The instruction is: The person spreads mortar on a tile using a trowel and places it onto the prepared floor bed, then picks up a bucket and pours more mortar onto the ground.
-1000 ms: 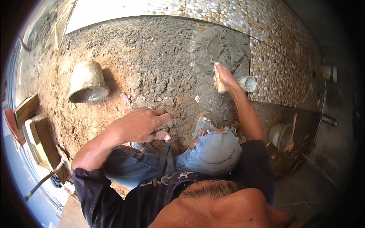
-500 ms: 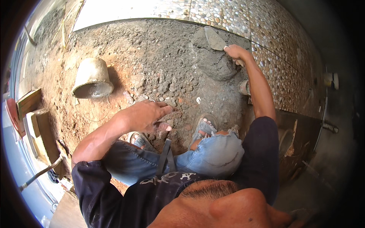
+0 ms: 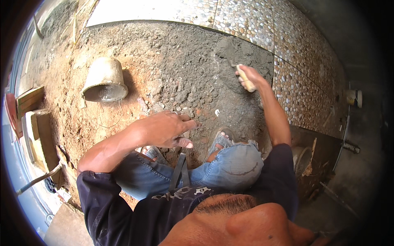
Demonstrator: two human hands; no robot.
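Note:
My right hand [image 3: 253, 77] is closed round the pale handle of a trowel [image 3: 245, 78]. The trowel's blade is hard to make out against the wet grey mortar [image 3: 223, 78] beneath it, beside the laid pebble-patterned tiles [image 3: 305, 88]. Over my left knee hangs my left hand [image 3: 166, 129], its thumb and fingers apart, holding nothing. Below it is rough soil strewn with crumbs of mortar.
A mortar-stained bucket [image 3: 104, 76] lies tipped on the soil at left, its mouth toward me. More pebble tiles [image 3: 242, 18] border the far edge. Timber blocks [image 3: 43, 137] stand at far left. A round container [image 3: 302, 160] sits beside my right arm.
My right hand has drawn the trowel slightly nearer and turned it, so the handle now shows and the blade blends into the mortar. The left hand stays over the knee.

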